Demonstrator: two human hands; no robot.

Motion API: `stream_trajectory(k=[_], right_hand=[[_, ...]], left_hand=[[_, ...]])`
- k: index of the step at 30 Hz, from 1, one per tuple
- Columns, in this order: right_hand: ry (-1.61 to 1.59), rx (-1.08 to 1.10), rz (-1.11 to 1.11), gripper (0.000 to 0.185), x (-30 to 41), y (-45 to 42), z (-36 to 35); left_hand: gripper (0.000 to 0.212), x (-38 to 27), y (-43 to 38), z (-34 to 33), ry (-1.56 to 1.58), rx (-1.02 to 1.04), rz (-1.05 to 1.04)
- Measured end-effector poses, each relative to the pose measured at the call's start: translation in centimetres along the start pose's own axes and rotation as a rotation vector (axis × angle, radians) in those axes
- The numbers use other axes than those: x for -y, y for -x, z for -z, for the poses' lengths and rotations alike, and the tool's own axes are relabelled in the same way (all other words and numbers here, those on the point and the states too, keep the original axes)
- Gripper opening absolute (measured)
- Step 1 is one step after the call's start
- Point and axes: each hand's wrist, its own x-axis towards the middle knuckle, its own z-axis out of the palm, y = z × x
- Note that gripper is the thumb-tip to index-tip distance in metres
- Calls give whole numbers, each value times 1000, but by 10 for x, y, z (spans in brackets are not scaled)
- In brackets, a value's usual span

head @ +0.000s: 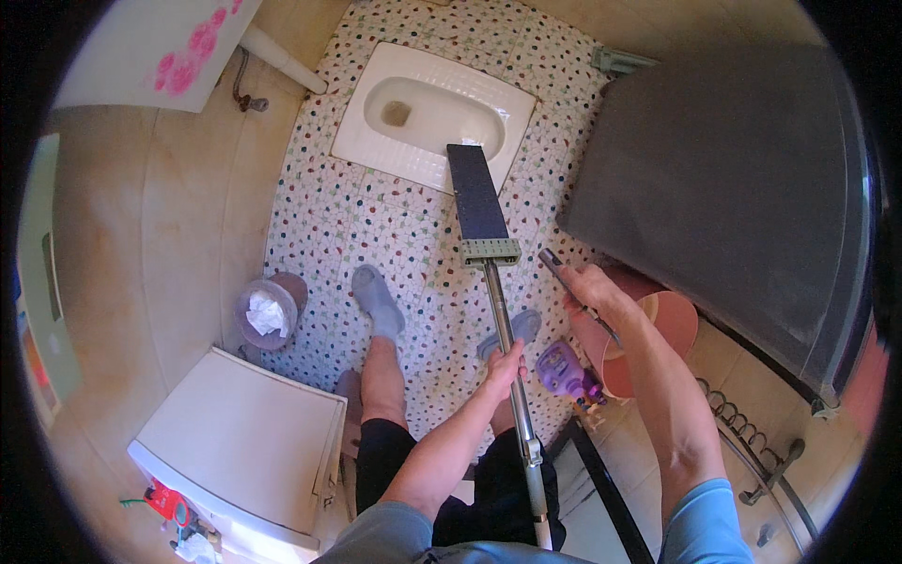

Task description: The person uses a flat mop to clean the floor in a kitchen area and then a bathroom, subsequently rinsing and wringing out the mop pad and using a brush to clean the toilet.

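My left hand point(506, 366) is wrapped around the metal pole point(499, 303) of a flat mop, whose lower end runs down past my shorts. At the pole's far end, a pale green slotted plastic head point(490, 252) carries a long dark mop pad point(478, 190). The pad's tip overhangs the near side of a white ceramic squat toilet point(352, 137). To the right of the pole, my right hand point(590, 285) grips a slim metallic handheld sprayer point(551, 259). A thin dark line, seemingly its hose, trails back along my forearm. No water stream is visible.
Right of me are a pink bucket point(616, 366), a purple bottle point(560, 370) and a large grey covered appliance point(719, 155). At left stand a waste bin point(246, 310) with white paper and a white cabinet point(239, 423). Slippers point(377, 299) are on my feet on the pebble-patterned floor.
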Motion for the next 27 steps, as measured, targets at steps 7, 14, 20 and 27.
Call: stream_trajectory(k=[7, 14, 20, 27], right_hand=[[628, -127, 102, 50, 33, -12, 0], [653, -249, 11, 52, 37, -31, -17], [854, -306, 120, 45, 37, -25, -14], [1061, -310, 338, 32, 51, -13, -20]], left_hand=[[29, 3, -9, 4, -15, 22, 23], [28, 2, -13, 7, -45, -9, -30], [29, -6, -9, 4, -35, -14, 19], [29, -10, -6, 3, -1, 3, 5]])
